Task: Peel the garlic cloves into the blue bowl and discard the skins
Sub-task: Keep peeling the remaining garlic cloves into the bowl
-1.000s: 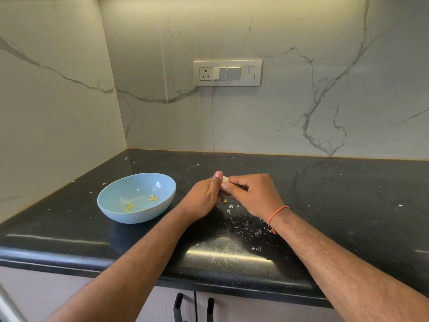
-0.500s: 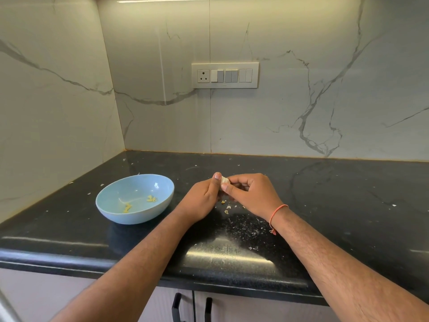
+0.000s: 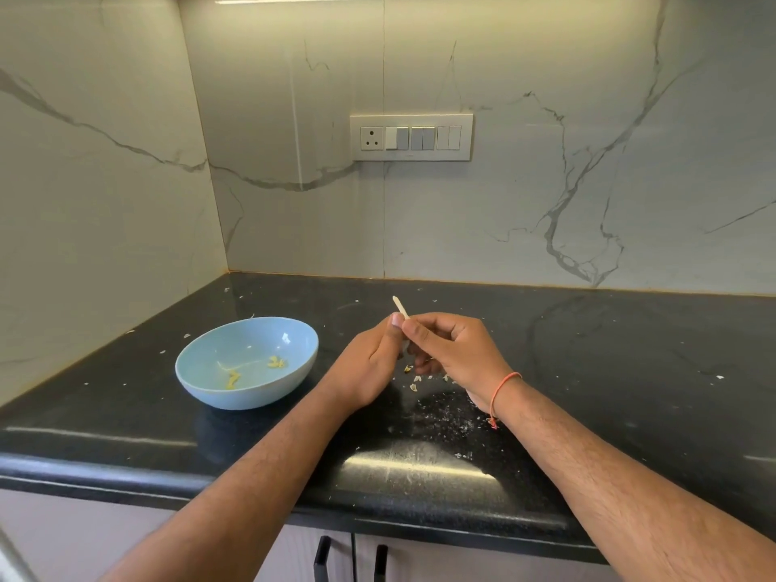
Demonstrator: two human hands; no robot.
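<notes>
Over the black counter (image 3: 588,363), my left hand (image 3: 369,363) and my right hand (image 3: 453,350) meet, fingertips together. They pinch a garlic clove that is mostly hidden between the fingers. A thin pale strip of garlic skin (image 3: 399,306) sticks up from the pinch. The blue bowl (image 3: 201,384) stands left of my left hand. It holds a few small yellowish bits (image 3: 275,362). Several skin flakes (image 3: 418,380) lie on the counter under my hands.
Marble walls close the corner at the left and back, with a socket and switch panel (image 3: 411,137) on the back wall. Fine skin crumbs (image 3: 445,417) are scattered toward the counter's front edge. Cabinet handles (image 3: 350,560) show below.
A strip of skin has been pulled up from the clove and now stands above the fingertips. My right hand has lifted slightly. The bowl has not moved.
</notes>
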